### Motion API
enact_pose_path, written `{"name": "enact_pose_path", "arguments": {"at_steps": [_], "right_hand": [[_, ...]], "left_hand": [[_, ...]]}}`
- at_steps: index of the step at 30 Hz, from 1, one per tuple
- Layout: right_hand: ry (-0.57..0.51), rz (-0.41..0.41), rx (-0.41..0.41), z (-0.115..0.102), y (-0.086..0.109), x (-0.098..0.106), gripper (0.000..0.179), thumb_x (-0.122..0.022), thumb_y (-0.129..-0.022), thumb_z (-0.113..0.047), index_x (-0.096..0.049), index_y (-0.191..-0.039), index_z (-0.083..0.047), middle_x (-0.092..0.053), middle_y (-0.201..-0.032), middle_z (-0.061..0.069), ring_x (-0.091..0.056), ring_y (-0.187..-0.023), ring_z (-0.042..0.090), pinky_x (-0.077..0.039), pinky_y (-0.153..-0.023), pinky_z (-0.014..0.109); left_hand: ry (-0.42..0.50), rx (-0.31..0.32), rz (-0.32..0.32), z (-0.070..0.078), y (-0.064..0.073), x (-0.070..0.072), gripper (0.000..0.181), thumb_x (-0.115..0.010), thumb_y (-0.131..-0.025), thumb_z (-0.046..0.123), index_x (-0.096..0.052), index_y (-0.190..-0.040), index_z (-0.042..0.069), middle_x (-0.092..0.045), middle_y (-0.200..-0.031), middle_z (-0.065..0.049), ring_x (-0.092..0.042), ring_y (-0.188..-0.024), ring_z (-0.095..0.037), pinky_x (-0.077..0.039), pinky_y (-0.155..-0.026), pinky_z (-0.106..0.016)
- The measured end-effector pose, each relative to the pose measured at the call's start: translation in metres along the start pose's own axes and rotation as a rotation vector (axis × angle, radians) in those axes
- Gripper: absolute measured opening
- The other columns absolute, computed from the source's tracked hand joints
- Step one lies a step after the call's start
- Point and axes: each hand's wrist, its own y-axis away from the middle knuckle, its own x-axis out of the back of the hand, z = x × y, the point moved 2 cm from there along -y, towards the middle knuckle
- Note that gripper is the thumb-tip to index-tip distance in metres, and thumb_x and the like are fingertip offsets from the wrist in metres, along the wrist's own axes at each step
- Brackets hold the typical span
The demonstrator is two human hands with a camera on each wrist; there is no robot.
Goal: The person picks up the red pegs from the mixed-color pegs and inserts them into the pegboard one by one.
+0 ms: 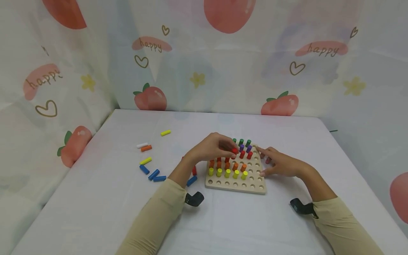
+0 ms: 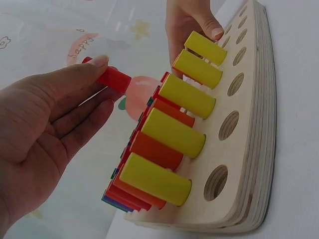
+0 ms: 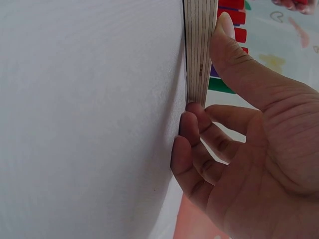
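My left hand [image 1: 215, 147] pinches a red cylindrical peg [image 2: 115, 79] between thumb and fingers, above the far part of a wooden pegboard [image 1: 234, 186]. In the left wrist view this peg is tilted and apart from the board. Yellow pegs [image 1: 227, 173] stand along the board's near side, with orange pegs [image 1: 243, 167] behind them. Farther back are red pegs [image 1: 249, 155], purple pegs [image 1: 249, 149] and green pegs [image 1: 248, 142]. At the board's right edge, my right hand [image 1: 282, 163] grips with its thumb at the side and fingers around the far corner.
Left of the board, loose blue pegs [image 1: 154, 174], yellow pegs [image 1: 165, 132], a white peg [image 1: 142, 145] and an orange peg [image 1: 146, 148] lie on the white table [image 1: 95, 212]. Partly behind the left arm is a loose red peg [image 1: 194, 170]. A printed cloth [image 1: 229, 63] hangs behind.
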Motion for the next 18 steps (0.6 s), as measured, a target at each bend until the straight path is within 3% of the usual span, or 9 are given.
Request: {"name": "enact_pose_path", "arguments": {"at_steps": [13, 18], "right_hand": [[0.007, 0.012, 0.009, -0.001, -0.001, -0.001, 0.102, -0.084, -0.086, -0.037, -0.025, -0.162, -0.002, -0.048, -0.126, 0.012, -0.047, -0.107, 0.027, -0.052, -0.085, 0.036], [0.009, 0.013, 0.004, -0.001, 0.0, 0.0, 0.103, -0.084, -0.086, -0.036, -0.025, -0.163, -0.002, -0.047, -0.126, 0.013, -0.047, -0.107, 0.027, -0.052, -0.085, 0.037]], "left_hand": [[-0.023, 0.089, 0.021, -0.005, -0.008, -0.013, 0.023, -0.075, -0.096, 0.012, -0.076, -0.12, 0.012, -0.073, -0.106, 0.009, -0.067, -0.095, -0.007, -0.052, -0.091, -0.021], [-0.035, 0.095, 0.035, -0.01, -0.008, -0.017, 0.023, -0.075, -0.096, 0.013, -0.077, -0.119, 0.013, -0.072, -0.107, 0.01, -0.066, -0.095, -0.008, -0.052, -0.09, -0.021]]}}
